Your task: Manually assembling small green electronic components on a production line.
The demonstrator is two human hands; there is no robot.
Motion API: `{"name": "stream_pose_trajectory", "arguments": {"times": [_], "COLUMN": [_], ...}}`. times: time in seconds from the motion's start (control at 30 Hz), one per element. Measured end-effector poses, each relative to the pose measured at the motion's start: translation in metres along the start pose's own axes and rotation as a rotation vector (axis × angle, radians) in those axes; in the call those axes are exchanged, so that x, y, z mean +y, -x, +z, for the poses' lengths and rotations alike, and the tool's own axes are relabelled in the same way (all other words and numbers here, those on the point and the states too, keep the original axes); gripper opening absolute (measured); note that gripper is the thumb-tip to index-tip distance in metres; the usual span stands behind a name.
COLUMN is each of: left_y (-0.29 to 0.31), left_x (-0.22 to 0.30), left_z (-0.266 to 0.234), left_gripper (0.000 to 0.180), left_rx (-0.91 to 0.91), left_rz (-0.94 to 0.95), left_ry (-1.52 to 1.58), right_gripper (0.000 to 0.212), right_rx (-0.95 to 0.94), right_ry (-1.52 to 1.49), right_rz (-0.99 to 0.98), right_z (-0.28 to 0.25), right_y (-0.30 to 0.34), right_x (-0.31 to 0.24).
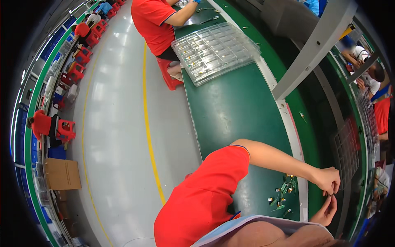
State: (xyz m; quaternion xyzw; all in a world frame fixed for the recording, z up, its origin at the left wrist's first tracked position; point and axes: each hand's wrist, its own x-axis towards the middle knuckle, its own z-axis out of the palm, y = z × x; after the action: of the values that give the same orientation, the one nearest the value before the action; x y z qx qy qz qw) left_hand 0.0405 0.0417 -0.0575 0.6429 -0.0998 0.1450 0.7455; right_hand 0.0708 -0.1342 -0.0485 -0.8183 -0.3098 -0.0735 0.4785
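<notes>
Out beyond the white rail, my left hand (328, 180) is closed, with its fingertips pinched together. My right hand (326, 213) comes up from below, and its thumb and fingertips meet those of the left. Something small and dark seems to sit between them, too small and covered to name. Closest to both hands, on the green bench top, lies a loose pile of small green circuit boards (284, 192) with little white and gold parts.
A stack of clear compartment trays (216, 51) holding small parts sits farther up the green bench (224, 111). Beyond the white rail (302, 193) runs a dark green belt with a single small board (302, 117). A grey post (312, 51) rises there. A co-worker in red (154, 24) sits at the far end.
</notes>
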Motion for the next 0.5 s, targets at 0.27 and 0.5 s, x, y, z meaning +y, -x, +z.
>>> {"name": "stream_pose_trajectory", "arguments": {"times": [0.27,0.5], "left_y": [0.005,0.012], "left_x": [0.016,0.034], "left_z": [-0.004,0.007], "left_gripper": [0.034,0.050], "left_rx": [0.031,-0.156], "left_rz": [0.028,0.113], "left_ry": [-0.066,-0.009], "right_gripper": [0.025,0.030], "right_rx": [-0.160,-0.120], "right_ry": [-0.062,-0.270], "right_rz": [0.019,0.151], "right_z": [-0.020,-0.034], "right_y": [-0.012,-0.001], "right_x": [0.002,-0.018]}}
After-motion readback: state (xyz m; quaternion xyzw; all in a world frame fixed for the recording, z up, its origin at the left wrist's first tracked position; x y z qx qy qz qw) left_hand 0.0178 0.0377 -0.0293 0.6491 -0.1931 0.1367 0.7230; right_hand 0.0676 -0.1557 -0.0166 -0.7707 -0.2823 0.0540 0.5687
